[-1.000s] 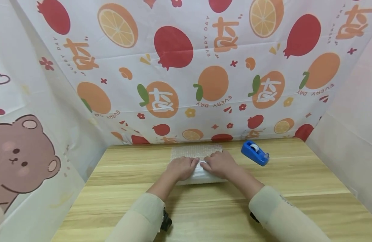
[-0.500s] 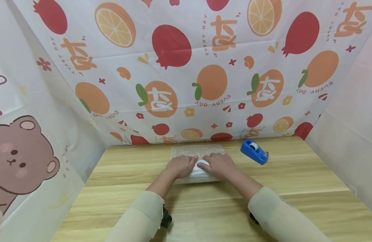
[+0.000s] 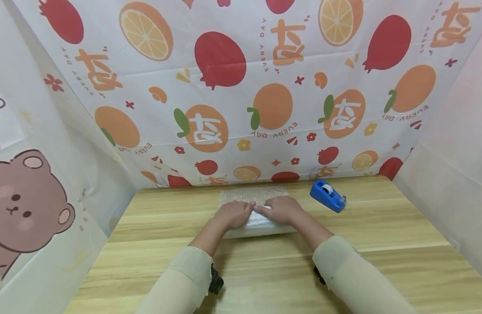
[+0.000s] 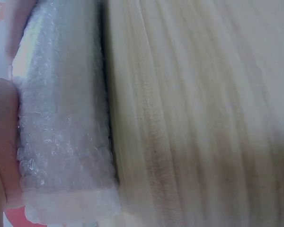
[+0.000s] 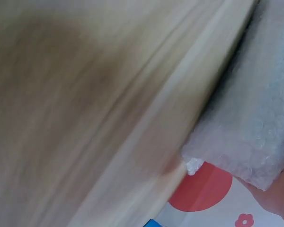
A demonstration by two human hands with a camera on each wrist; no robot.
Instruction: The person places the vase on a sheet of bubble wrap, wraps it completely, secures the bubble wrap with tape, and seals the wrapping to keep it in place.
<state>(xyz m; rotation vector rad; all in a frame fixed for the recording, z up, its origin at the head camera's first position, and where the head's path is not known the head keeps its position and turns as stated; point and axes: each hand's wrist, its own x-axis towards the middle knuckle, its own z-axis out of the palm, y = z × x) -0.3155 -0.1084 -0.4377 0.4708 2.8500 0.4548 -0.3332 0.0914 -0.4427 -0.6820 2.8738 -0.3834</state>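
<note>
A sheet of bubble wrap (image 3: pixel 262 223) lies near the table's back edge, its near part folded over into a thick, long bundle. My left hand (image 3: pixel 234 214) grips this bundle left of its middle, and my right hand (image 3: pixel 285 210) holds it on the right. The thumbs almost meet on top. In the left wrist view, the bubble wrap (image 4: pixel 66 118) runs lengthwise beside my left hand (image 4: pixel 4 146). The right wrist view catches the bundle's end, with part of my right hand (image 5: pixel 278 195) behind it. Whatever is inside the wrap is hidden.
A blue tape dispenser (image 3: pixel 328 196) with a roll of tape stands to the right of the bubble wrap. The wooden table (image 3: pixel 264 279) ends at a hanging fruit-print cloth (image 3: pixel 241 109). Another cloth with a bear print (image 3: pixel 25 205) hangs at the left.
My right hand has shifted slightly to the left, its thumb now closer to the left thumb. The left hand stays nearly in place. The head view has drifted a little.
</note>
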